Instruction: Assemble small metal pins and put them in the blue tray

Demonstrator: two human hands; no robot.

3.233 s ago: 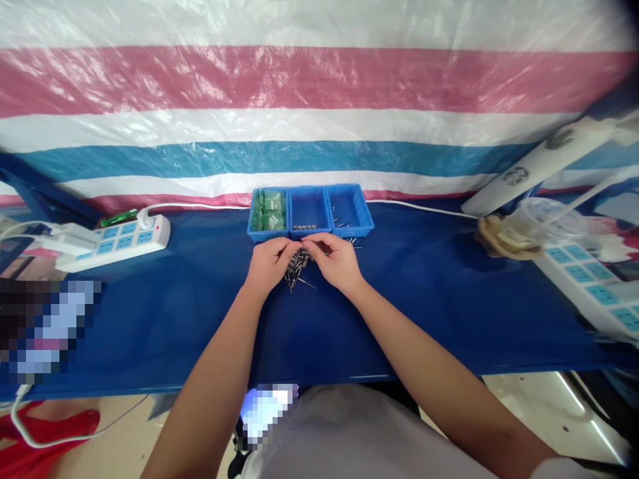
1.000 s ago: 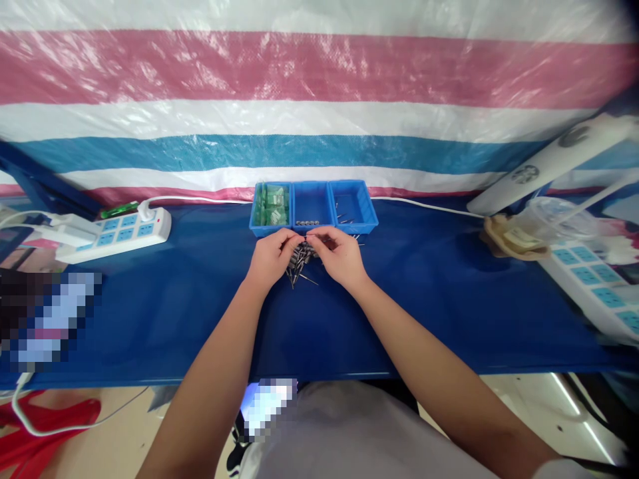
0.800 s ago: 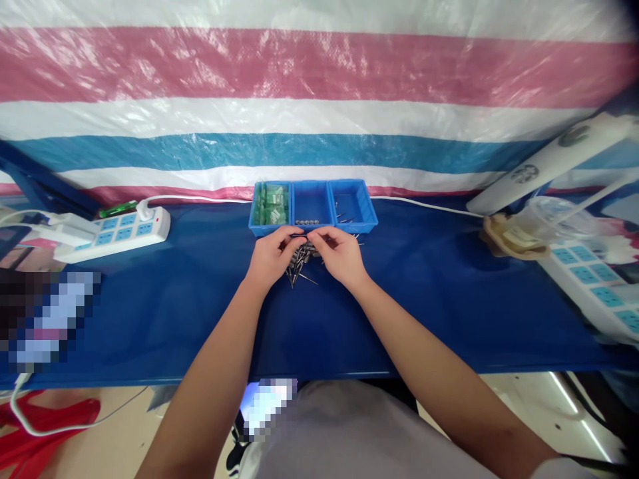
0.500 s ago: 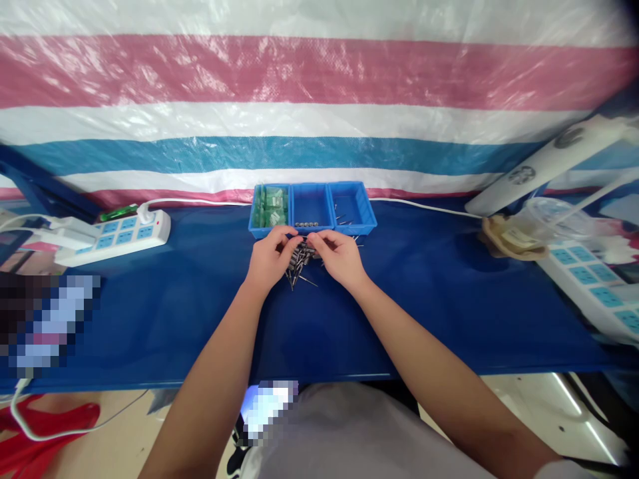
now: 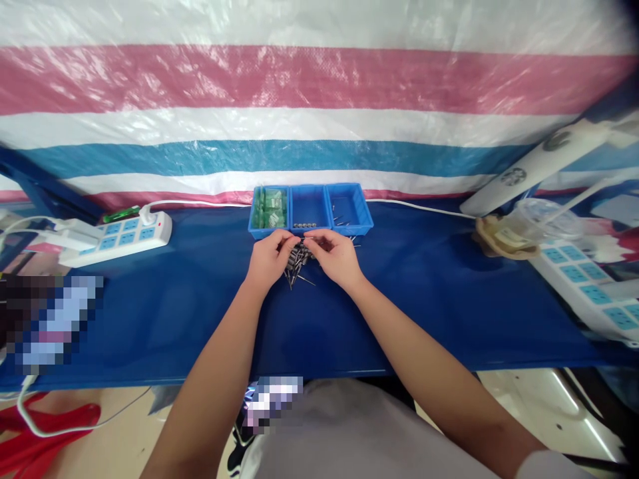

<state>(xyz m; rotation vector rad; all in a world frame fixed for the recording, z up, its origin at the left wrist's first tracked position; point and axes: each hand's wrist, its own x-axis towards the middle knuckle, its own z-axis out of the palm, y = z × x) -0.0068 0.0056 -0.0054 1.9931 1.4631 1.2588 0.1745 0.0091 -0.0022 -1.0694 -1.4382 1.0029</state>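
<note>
My left hand (image 5: pixel 267 261) and my right hand (image 5: pixel 335 257) meet over a small heap of thin metal pins (image 5: pixel 298 265) on the blue table (image 5: pixel 150 299). Both hands have their fingertips pinched together at the top of the heap, on something too small to make out. Just behind them stands a row of three blue bins (image 5: pixel 310 210): the left one holds green parts (image 5: pixel 269 207), the middle one a short row of small metal pieces (image 5: pixel 304 225), the right one a few loose pins (image 5: pixel 342 218).
A white power strip (image 5: pixel 117 234) lies at the left, another power strip (image 5: pixel 589 286) at the right beside a clear plastic cup (image 5: pixel 544 219). A striped plastic sheet (image 5: pixel 309 100) hangs behind the table. A white cable (image 5: pixel 414 207) runs along the back edge.
The hands have stayed over the pin heap, with only small finger movements. The view has shifted slightly.
</note>
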